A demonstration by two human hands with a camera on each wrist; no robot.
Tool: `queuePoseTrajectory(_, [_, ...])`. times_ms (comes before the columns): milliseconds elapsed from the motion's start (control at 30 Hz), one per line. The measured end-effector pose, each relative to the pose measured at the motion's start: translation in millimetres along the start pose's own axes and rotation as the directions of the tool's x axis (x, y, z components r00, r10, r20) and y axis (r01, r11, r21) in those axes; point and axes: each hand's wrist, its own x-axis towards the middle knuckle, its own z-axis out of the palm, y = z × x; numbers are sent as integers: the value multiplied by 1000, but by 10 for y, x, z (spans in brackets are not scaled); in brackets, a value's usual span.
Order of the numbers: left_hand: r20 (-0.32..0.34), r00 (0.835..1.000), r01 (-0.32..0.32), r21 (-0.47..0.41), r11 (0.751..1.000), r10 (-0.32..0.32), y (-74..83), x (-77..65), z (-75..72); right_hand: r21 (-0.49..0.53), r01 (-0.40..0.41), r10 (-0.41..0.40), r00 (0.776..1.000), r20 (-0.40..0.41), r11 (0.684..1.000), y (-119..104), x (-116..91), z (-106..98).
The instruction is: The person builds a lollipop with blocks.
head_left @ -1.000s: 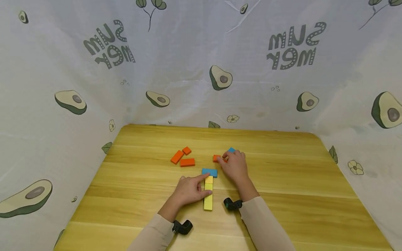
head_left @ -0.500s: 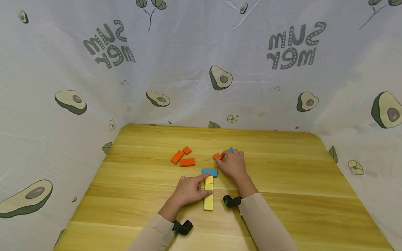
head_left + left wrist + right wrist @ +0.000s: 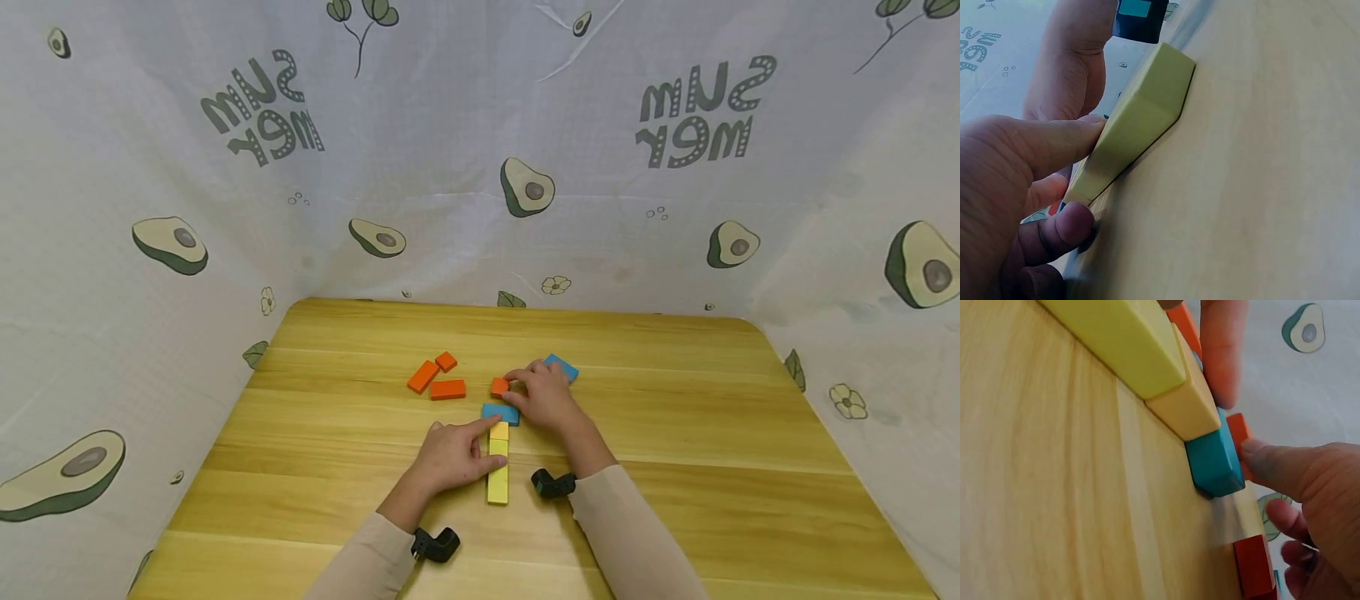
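My left hand [image 3: 447,454] rests its straight index fingertip on the blue block [image 3: 512,412], over its seam with a small pale orange block [image 3: 498,431]. The left thumb lies on the long yellow block [image 3: 497,487], which lines up in front of the pale orange one. Just behind the blue block, my right hand [image 3: 551,400] pinches a small orange block [image 3: 498,387] between thumb and index finger. In the right wrist view a red-orange block [image 3: 1254,565] lies on the table below the curled fingers; the right hand hides it in the head view.
Several orange blocks lie to the back left: a slanted one [image 3: 423,376], a small one [image 3: 446,361] and a sideways one [image 3: 447,389]. Another blue block [image 3: 564,367] sits behind my right hand. A printed cloth [image 3: 450,167] surrounds the wooden table [image 3: 675,417].
My right hand has carried the small orange block leftward and nearer, to just behind the blue block. More of the far blue block now shows. My left hand has stayed in place.
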Motion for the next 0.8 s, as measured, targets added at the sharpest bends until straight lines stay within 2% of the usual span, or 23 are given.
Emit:
queuePoseTrajectory(100, [-2,1000,-1,3,1000,1,0,-2,0,22,16,-17,999,34,1000,-41,-8,-2])
queuePoseTrajectory(400, [-1,1000,-8,2,1000,8,1,-6,-10,62,-31,32,999,-21,998,-89,4,91])
queuePoseTrajectory(800, [-7,1000,-10,16,1000,10,-9,-4,4,57,-11,13,999,-32,998,-68,1,150])
